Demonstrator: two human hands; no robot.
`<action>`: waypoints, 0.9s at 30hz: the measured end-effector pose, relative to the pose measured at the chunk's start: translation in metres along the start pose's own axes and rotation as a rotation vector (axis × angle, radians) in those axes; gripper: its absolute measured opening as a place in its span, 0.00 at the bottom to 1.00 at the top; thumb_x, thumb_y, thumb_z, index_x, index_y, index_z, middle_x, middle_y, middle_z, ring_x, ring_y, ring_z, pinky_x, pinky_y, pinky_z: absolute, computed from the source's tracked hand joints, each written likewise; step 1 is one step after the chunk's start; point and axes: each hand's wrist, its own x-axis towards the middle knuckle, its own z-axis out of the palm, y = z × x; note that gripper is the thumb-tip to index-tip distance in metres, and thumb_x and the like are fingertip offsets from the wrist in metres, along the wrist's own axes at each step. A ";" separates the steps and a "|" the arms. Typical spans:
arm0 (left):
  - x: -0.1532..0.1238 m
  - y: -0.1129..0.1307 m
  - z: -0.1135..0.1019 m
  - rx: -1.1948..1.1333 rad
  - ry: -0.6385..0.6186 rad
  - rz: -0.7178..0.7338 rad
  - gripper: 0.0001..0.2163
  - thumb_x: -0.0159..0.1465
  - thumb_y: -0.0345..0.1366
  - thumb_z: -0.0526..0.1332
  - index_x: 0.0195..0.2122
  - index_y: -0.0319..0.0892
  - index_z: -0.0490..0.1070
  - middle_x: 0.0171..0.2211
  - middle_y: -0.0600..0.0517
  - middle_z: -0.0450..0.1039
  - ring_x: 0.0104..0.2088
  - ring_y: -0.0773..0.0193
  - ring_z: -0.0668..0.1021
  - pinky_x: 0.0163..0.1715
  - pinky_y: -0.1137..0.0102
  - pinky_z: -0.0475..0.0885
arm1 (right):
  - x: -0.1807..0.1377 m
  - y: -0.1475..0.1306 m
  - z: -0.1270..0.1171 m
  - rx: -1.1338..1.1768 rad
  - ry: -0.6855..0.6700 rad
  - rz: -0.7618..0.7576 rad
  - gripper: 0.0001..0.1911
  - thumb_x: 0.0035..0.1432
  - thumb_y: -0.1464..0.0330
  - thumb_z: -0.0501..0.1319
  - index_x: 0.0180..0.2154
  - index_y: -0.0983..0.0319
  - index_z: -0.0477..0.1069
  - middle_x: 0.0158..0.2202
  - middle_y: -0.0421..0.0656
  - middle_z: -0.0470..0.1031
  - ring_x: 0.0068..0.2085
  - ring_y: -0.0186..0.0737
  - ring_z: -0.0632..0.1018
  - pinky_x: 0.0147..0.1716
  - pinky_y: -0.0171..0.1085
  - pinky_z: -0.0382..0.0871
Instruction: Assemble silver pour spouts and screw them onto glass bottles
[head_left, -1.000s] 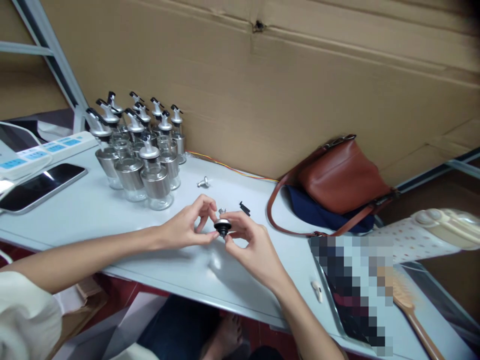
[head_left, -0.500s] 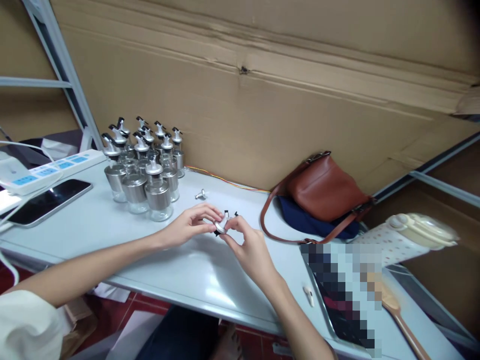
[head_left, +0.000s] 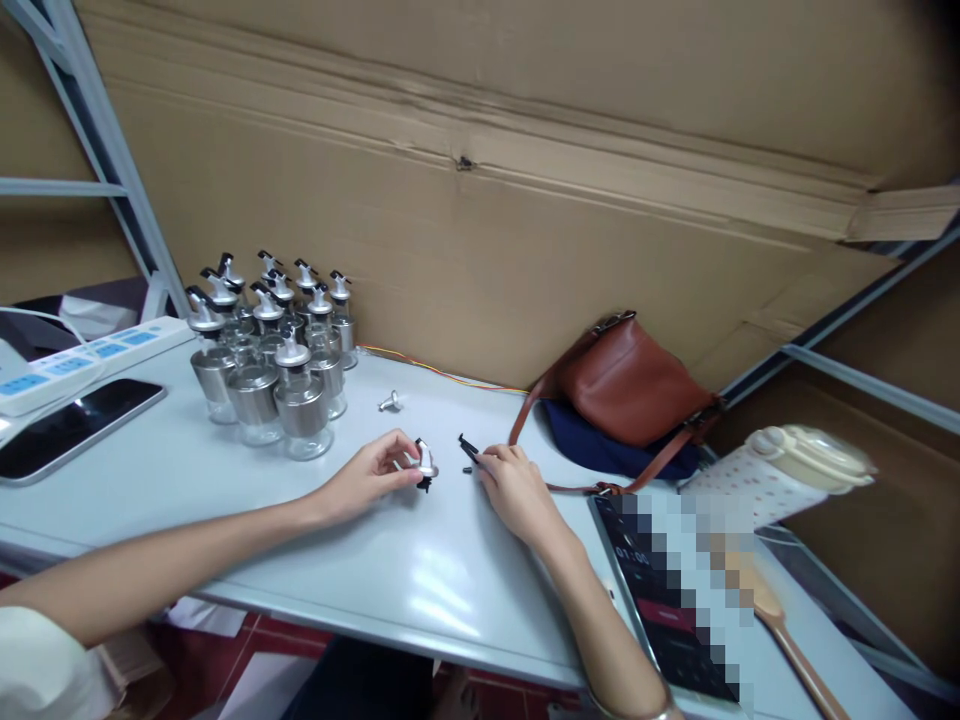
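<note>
In the head view, my left hand pinches a silver pour spout with a black base, held just over the table. To its right, my right hand grips a thin black flip cap between thumb and fingers. A small black bit shows by those fingertips; whether it belongs to the cap I cannot tell. Behind both hands a small silver spout piece lies on its side. Several glass bottles with steel bands and pour spouts stand upright in a cluster at left.
On the grey table lie a phone and a power strip at left. A brown bag rests at back right, near a tablet, a white dotted bottle and a wooden spoon. Cardboard walls the back.
My hands have moved apart. My left hand keeps the pour spout, while my right hand has drawn away to the right with the black flip cap. The view has shifted slightly.
</note>
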 end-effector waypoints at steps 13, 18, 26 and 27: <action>-0.004 -0.001 0.003 -0.131 -0.155 -0.111 0.31 0.55 0.35 0.67 0.54 0.48 0.51 0.36 0.56 0.69 0.28 0.70 0.72 0.30 0.71 0.63 | -0.003 -0.004 -0.008 -0.025 0.047 0.202 0.10 0.50 0.80 0.58 0.23 0.62 0.72 0.26 0.52 0.77 0.29 0.49 0.78 0.26 0.37 0.61; -0.005 0.000 0.004 -0.129 -0.161 -0.116 0.33 0.55 0.33 0.67 0.57 0.47 0.49 0.35 0.56 0.70 0.27 0.71 0.73 0.27 0.73 0.62 | 0.000 -0.008 -0.011 0.164 0.119 0.147 0.08 0.52 0.79 0.58 0.25 0.62 0.71 0.25 0.47 0.78 0.29 0.45 0.79 0.28 0.37 0.66; -0.007 0.003 0.005 -0.111 -0.185 -0.116 0.32 0.55 0.32 0.66 0.57 0.46 0.50 0.34 0.57 0.71 0.24 0.73 0.71 0.27 0.73 0.64 | -0.004 -0.034 -0.014 0.456 0.188 -0.090 0.07 0.52 0.77 0.63 0.35 0.63 0.72 0.26 0.39 0.76 0.27 0.35 0.77 0.31 0.33 0.72; -0.007 0.003 0.005 -0.110 -0.183 -0.119 0.32 0.55 0.32 0.66 0.56 0.46 0.50 0.34 0.57 0.70 0.24 0.73 0.71 0.26 0.73 0.64 | -0.005 -0.036 -0.013 0.469 0.190 -0.107 0.07 0.52 0.77 0.63 0.35 0.63 0.73 0.26 0.40 0.76 0.27 0.35 0.76 0.31 0.34 0.72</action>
